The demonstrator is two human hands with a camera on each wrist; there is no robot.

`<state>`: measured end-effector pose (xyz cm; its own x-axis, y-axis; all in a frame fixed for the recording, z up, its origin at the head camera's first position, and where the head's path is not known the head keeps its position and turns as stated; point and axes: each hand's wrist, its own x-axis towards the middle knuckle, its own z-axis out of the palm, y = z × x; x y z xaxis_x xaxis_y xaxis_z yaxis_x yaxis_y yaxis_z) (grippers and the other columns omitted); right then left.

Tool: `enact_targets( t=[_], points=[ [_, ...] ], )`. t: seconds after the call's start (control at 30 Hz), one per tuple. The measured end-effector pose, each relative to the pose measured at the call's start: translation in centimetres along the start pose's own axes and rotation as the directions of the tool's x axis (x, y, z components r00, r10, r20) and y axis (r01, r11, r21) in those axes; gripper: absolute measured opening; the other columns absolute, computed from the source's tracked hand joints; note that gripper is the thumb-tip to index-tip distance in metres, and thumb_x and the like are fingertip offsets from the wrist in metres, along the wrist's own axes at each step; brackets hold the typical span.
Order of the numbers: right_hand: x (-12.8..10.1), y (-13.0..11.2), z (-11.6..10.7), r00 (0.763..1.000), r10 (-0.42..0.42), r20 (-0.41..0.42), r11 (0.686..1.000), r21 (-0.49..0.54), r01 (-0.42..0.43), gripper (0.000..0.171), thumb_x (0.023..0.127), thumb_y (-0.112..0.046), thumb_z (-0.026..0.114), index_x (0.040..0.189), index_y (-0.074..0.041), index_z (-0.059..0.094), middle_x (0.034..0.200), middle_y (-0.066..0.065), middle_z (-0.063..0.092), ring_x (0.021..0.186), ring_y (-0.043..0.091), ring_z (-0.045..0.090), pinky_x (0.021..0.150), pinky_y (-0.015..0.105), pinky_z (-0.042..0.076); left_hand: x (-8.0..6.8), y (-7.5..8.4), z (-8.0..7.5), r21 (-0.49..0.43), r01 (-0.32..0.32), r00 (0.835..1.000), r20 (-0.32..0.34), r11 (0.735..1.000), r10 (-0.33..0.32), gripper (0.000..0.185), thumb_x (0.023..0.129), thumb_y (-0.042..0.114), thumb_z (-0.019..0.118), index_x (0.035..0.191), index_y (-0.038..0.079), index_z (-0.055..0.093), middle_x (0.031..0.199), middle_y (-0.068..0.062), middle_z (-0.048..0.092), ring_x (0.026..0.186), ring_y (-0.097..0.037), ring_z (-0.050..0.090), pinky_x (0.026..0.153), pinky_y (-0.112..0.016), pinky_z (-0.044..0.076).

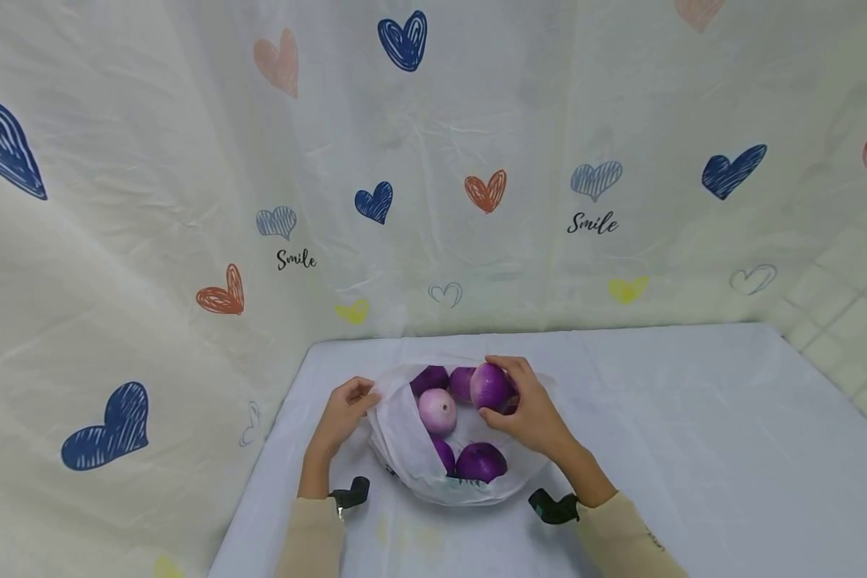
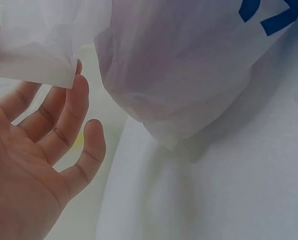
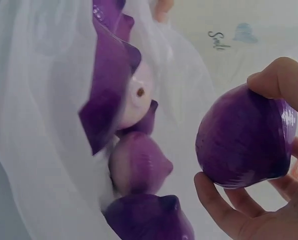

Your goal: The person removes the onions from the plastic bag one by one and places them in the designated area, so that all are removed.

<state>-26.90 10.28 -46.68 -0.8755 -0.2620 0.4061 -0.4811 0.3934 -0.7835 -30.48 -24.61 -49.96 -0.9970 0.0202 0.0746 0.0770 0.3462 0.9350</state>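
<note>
A white plastic bag (image 1: pixel 409 459) sits on the table with its mouth wide, showing several purple onions (image 1: pixel 481 463) inside. One paler onion (image 1: pixel 437 412) lies among them, its round end facing up. At the bag's left rim my left hand (image 1: pixel 343 416) pinches the plastic; in the left wrist view a flap of the bag (image 2: pixel 36 60) covers part of the fingers. My right hand (image 1: pixel 536 417) grips a purple onion (image 3: pixel 244 140) between thumb and fingers, over the right side of the bag's mouth. The bag's folded side hides part of the onions.
A white cloth (image 1: pixel 694 449) covers the table. Behind it hangs a pale curtain (image 1: pixel 520 257) printed with hearts and the word Smile. Black wrist cameras (image 1: pixel 553 507) stick out at both wrists.
</note>
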Motion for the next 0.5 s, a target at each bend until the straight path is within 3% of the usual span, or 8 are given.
enact_targets(
  t=[0.1,0.3,0.5],
  points=[
    [0.1,0.1,-0.6,1.0,-0.006,-0.025,1.0,-0.01,0.006,0.08,0.08,-0.012,0.085,0.148,-0.015,0.044,0.141,0.012,0.048,0.115,0.029,0.059,0.082,0.029,0.058,0.1,-0.3,0.0,-0.001,0.019,1.0,-0.003,1.0,-0.019,0.02,0.098,0.019,0.069,0.112,0.005,0.067,0.106,-0.009,0.064,0.091,-0.018,0.059,0.08,-0.03,0.052],
    [0.2,0.4,-1.9,0.998,0.008,-0.066,1.0,0.015,-0.007,0.077,0.081,-0.013,0.085,0.148,-0.013,0.046,0.141,0.012,0.048,0.122,0.037,0.059,0.083,0.036,0.059,0.5,-1.0,0.0,-0.026,0.061,0.998,0.007,0.998,-0.061,0.016,0.099,0.015,0.067,0.107,0.001,0.067,0.099,-0.006,0.065,0.09,-0.017,0.059,0.085,-0.04,0.053],
    [0.2,0.5,-3.3,0.994,0.059,-0.095,0.998,0.028,-0.056,0.077,0.084,-0.015,0.084,0.15,-0.014,0.045,0.142,0.013,0.049,0.117,0.032,0.058,0.084,0.025,0.057,0.4,-1.3,-0.1,-0.068,0.073,0.997,0.044,0.995,-0.071,0.022,0.096,0.022,0.072,0.106,0.003,0.068,0.097,-0.003,0.066,0.089,-0.017,0.06,0.084,-0.034,0.053]
  ],
)
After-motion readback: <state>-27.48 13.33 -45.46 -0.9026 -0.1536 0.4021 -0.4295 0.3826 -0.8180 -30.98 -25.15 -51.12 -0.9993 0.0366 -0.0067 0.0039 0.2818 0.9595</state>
